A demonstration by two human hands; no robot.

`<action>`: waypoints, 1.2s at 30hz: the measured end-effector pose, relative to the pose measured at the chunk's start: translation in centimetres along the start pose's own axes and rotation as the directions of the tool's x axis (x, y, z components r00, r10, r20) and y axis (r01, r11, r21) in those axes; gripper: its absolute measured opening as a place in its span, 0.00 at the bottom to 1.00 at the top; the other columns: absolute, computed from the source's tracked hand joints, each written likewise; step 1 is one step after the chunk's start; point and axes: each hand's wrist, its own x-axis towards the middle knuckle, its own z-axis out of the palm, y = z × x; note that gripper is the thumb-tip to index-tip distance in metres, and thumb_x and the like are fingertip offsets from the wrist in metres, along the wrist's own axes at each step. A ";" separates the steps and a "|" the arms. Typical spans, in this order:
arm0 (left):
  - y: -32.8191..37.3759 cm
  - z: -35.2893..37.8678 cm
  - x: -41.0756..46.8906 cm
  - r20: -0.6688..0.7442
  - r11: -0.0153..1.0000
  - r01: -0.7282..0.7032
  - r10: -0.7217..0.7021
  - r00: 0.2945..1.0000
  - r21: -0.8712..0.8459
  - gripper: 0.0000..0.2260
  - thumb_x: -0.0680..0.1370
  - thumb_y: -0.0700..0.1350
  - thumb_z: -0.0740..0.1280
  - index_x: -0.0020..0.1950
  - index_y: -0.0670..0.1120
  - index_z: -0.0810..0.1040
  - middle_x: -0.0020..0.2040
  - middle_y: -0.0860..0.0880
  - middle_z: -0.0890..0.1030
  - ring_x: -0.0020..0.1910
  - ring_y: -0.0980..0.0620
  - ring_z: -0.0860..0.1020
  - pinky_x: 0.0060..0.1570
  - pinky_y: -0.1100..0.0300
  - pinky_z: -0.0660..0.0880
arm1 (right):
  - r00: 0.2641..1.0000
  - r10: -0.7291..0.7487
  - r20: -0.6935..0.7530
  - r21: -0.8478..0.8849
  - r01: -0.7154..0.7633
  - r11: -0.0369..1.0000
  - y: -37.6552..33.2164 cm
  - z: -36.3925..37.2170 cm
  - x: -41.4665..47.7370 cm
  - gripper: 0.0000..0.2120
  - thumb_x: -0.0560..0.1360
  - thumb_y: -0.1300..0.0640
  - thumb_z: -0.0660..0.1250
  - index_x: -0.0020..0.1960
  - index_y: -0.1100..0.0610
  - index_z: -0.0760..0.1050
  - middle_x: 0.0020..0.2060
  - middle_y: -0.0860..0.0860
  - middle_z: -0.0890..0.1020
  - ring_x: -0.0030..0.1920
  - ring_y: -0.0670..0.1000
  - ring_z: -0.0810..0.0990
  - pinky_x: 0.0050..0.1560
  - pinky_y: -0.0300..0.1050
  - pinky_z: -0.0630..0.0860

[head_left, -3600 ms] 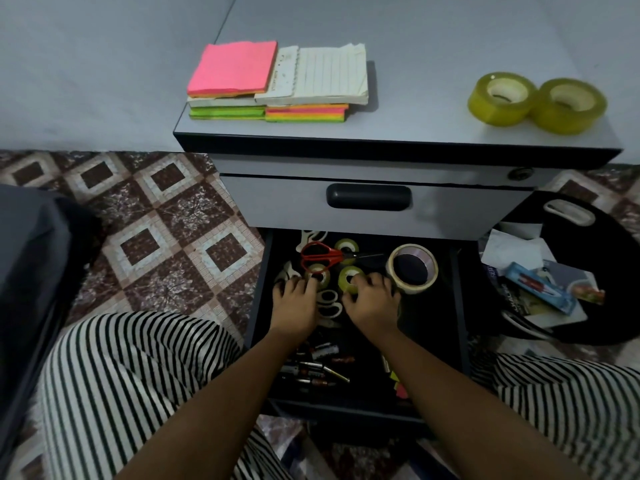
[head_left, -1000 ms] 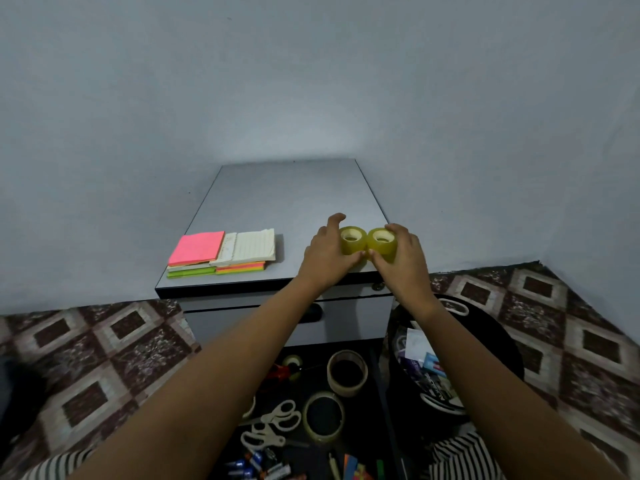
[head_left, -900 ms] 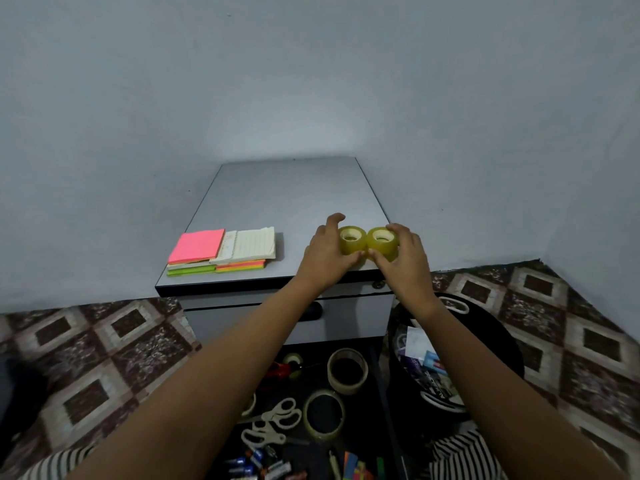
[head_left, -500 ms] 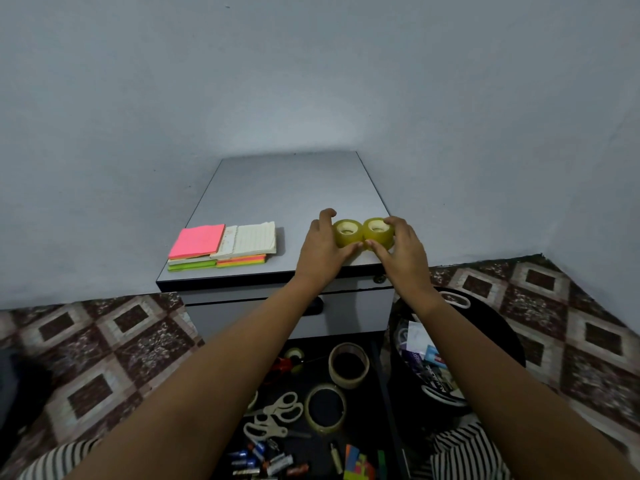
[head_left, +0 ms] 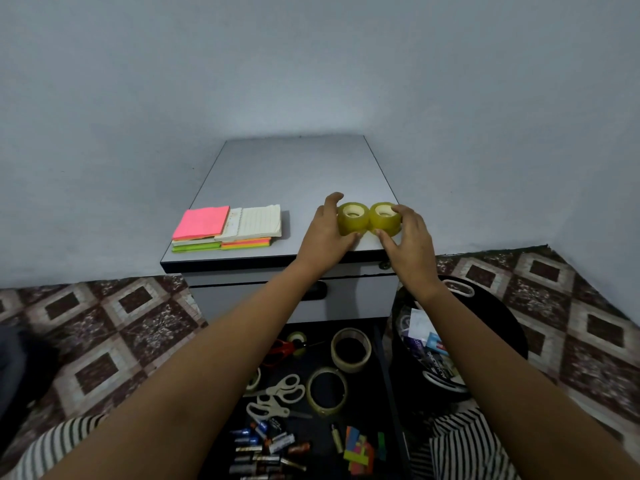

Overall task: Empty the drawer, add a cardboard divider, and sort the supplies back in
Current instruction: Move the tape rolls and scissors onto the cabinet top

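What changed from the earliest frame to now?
The left hand and right hand rose from the drawer to the cabinet top; they grip the left yellow tape roll and right yellow tape roll respectively. Note pads and beige tape roll stayed put.

Arms (head_left: 194, 393) bare; black-and-white striped fabric (head_left: 467, 445) covers both knees.

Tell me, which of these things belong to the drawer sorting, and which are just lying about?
Job: left yellow tape roll in left hand, right yellow tape roll in right hand, note pads, open drawer, white scissors, batteries.
Lying about: black bin, tiled floor.
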 end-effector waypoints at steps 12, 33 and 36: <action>-1.5 0.3 -6.5 -0.353 0.904 -0.377 0.427 0.832 0.204 0.16 0.75 0.43 0.66 0.60 0.37 0.74 0.56 0.39 0.75 0.58 0.48 0.71 0.61 0.60 0.69 | 0.967 -0.203 -0.154 -0.116 0.186 0.976 0.2 1.0 -4.7 0.21 0.73 0.51 0.67 0.62 0.61 0.72 0.62 0.64 0.71 0.63 0.62 0.70 0.61 0.54 0.70; -18.4 9.4 -20.5 0.425 0.871 0.134 -0.359 0.831 0.473 0.31 0.75 0.53 0.67 0.75 0.46 0.59 0.69 0.44 0.64 0.68 0.44 0.64 0.66 0.51 0.65 | 0.802 0.398 0.446 -0.164 -0.364 0.917 6.8 12.9 -21.9 0.24 0.74 0.58 0.69 0.67 0.62 0.68 0.68 0.64 0.62 0.66 0.64 0.66 0.64 0.52 0.67; -19.6 9.9 -21.1 0.448 0.862 0.168 -0.404 0.798 0.478 0.36 0.74 0.55 0.68 0.76 0.47 0.55 0.73 0.43 0.60 0.71 0.43 0.60 0.67 0.50 0.63 | 0.758 0.517 0.398 -0.193 -0.482 0.855 7.1 13.9 -22.0 0.23 0.77 0.56 0.65 0.70 0.59 0.65 0.71 0.64 0.58 0.67 0.64 0.66 0.63 0.49 0.68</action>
